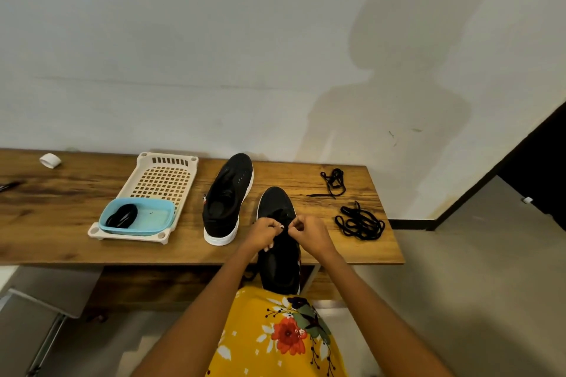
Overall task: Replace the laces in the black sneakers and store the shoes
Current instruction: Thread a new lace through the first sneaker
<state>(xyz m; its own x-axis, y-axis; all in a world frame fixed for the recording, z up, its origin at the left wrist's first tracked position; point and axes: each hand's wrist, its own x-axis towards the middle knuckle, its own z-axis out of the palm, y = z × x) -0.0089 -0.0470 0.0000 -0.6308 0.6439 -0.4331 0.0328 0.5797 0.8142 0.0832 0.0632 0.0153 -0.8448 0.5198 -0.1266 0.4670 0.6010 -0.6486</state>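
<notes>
Wooden tabletop (61, 217) carries two black, white-soled sneakers. Near sneaker (280, 254) overhangs the front edge; left hand (263, 234) and right hand (309, 234) each pinch its lace (283, 217) in a closed grip.

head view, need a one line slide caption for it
Both hands work a lace at the near black sneaker; second sneaker and loose laces wait on the table.

Single view, head-worn wide-angle camera. Looks forward and down from above the person's lap onto the wooden surface (337, 180), which spans the frame's middle band. Wall fills the upper half beyond the surface; floor and lap lie below its near edge. Both forearms enter from the bottom, close to the lens.
</notes>
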